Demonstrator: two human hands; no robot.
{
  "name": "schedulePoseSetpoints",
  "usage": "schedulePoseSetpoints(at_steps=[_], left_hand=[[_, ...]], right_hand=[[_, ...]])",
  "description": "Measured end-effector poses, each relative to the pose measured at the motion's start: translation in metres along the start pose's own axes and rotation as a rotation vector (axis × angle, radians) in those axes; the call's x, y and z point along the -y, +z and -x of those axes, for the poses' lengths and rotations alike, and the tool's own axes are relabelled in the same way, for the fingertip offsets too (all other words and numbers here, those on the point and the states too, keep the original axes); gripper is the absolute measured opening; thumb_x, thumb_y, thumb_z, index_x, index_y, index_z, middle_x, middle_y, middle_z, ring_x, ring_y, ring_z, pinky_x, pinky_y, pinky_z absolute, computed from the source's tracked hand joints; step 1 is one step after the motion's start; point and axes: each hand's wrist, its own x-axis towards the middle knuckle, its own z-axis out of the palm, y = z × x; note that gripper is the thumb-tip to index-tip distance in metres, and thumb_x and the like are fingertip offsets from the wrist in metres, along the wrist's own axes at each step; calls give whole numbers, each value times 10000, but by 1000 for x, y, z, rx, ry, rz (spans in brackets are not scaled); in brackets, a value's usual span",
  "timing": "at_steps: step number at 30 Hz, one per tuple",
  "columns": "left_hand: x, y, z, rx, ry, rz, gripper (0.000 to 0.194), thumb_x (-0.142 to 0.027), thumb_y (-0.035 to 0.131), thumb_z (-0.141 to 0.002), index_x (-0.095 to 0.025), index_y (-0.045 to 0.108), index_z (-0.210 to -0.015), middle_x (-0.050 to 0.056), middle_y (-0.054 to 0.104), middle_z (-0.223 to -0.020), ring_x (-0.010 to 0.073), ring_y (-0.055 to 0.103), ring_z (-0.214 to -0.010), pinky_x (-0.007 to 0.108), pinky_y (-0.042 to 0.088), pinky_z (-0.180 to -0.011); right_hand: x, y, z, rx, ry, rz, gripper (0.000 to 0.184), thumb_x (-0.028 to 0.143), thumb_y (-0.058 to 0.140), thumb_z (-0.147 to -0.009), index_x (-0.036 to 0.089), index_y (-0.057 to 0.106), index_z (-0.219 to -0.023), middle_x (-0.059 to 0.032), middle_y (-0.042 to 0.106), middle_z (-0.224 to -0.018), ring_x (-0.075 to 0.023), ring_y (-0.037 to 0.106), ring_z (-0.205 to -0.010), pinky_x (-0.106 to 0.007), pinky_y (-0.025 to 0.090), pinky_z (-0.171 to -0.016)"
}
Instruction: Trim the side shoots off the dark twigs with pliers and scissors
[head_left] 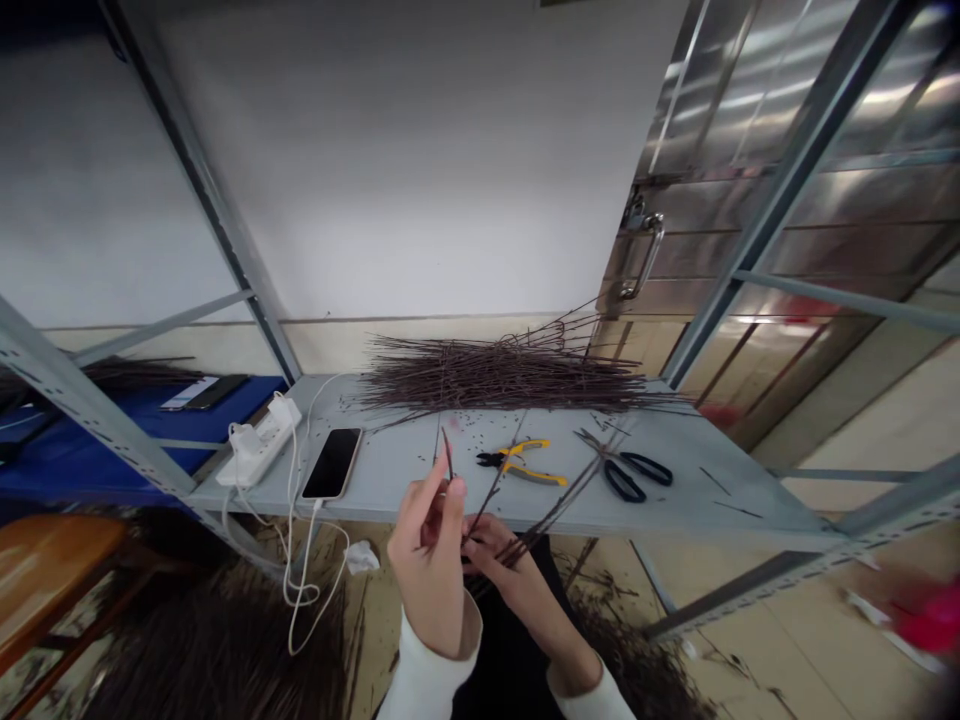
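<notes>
My left hand (431, 540) is raised at the front edge of the shelf, its thumb and fingers closed around a thin dark twig that points upward. Lower and to the right, my right hand (499, 555) is closed on several long dark twigs (551, 512), which slant up over the shelf edge. Just beyond the hands lie yellow-handled pliers (529, 465), jaws to the left. Scissors (626, 467) with dark handles rest to their right, blades apart. A large bundle of dark twigs (502, 375) lies along the back of the shelf.
A phone (332, 463) charges on the grey shelf (720, 490), beside a white power strip (262, 440) with hanging cables. Metal shelf posts (787, 170) stand on both sides. More twigs (217, 650) cover the floor below, near a wooden stool (56, 560).
</notes>
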Motion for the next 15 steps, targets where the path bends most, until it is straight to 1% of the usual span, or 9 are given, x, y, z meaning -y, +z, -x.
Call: schedulePoseSetpoints(at_steps=[2,4,6,7,8,9,11,13,15], left_hand=[[-1,1,-1,-13,-28,22,387,-395,697,-754,-190,721,-1081,-15,513,-665,87,404,-545,216,382,-501],[-1,3,-2,-22,-48,34,385,-394,709,-742,-197,725,-1073,-11,540,-679,92,434,-567,212,405,-525],[1,4,-3,-34,-60,27,380,-381,708,-748,-208,719,-1086,-10,558,-690,97,461,-594,208,422,-550],[1,4,-4,-39,-66,27,387,-376,706,-753,-216,708,-1105,-13,558,-690,96,467,-597,204,425,-552],[2,5,-5,-40,-72,31,403,-372,704,-757,-223,694,-1131,-17,553,-686,94,467,-592,202,426,-549],[3,5,-7,-42,-76,39,424,-369,705,-757,-227,679,-1156,-22,546,-678,90,463,-579,200,424,-543],[4,6,-9,-42,-81,59,459,-366,712,-753,-228,658,-1187,-30,533,-662,84,450,-558,200,423,-537],[5,7,-11,-36,-80,82,458,-360,714,-752,-223,659,-1185,-33,524,-649,82,447,-559,199,424,-544],[6,8,-11,-30,-92,96,428,-363,715,-750,-212,683,-1149,-29,531,-646,80,453,-561,198,427,-546]], right_hand=[[9,3,-2,69,-21,9,418,481,710,-730,243,612,-1059,-65,635,-1126,-222,593,-1047,-391,455,-936],[16,5,-1,178,-25,-13,473,511,678,-750,267,595,-1147,-61,612,-1195,-218,548,-1141,-391,380,-1023],[16,3,-1,304,-19,-61,581,571,665,-728,287,561,-1225,-72,582,-1255,-232,530,-1176,-406,367,-1030],[12,2,-1,336,-18,-74,655,580,687,-699,296,530,-1267,-80,553,-1296,-242,526,-1184,-416,376,-1020],[7,-1,-2,331,-25,-70,738,564,729,-660,304,490,-1307,-87,509,-1349,-253,511,-1202,-425,384,-1012],[1,-3,-4,297,-36,-49,819,524,776,-622,313,448,-1342,-88,448,-1407,-261,481,-1234,-430,385,-1012],[-11,-6,-9,186,-67,12,918,412,838,-580,329,391,-1378,-76,321,-1494,-268,393,-1310,-433,362,-1039],[-18,-6,-16,100,-92,39,878,361,825,-618,333,388,-1379,-61,289,-1511,-260,333,-1349,-432,327,-1071],[-18,-2,-24,77,-95,22,731,385,752,-712,327,419,-1360,-61,366,-1472,-248,368,-1329,-427,335,-1067]])
